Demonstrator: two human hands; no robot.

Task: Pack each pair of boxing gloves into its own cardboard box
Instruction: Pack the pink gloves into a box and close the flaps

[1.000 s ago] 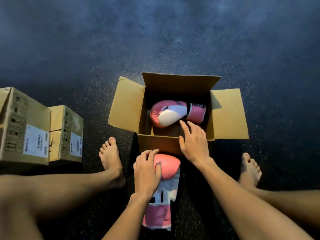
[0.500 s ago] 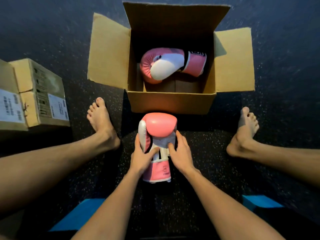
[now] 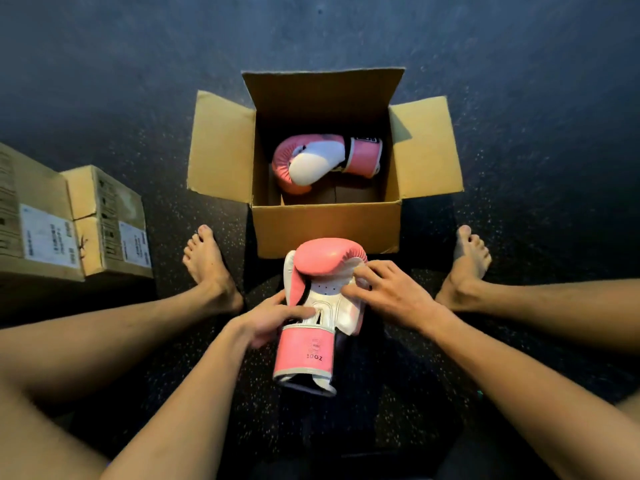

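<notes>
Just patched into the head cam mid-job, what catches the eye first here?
The pink glove held between the legs stands out first: the left hand grips it near the cuff, the right hand curls on its padded edge. Just beyond sits the open cardboard box, a matching glove lying on its side inside. Two closed labelled boxes stand at far left.

My left hand and right hand grip a pink glove; just beyond my fingertips, an open cardboard box holds its twin.
</notes>
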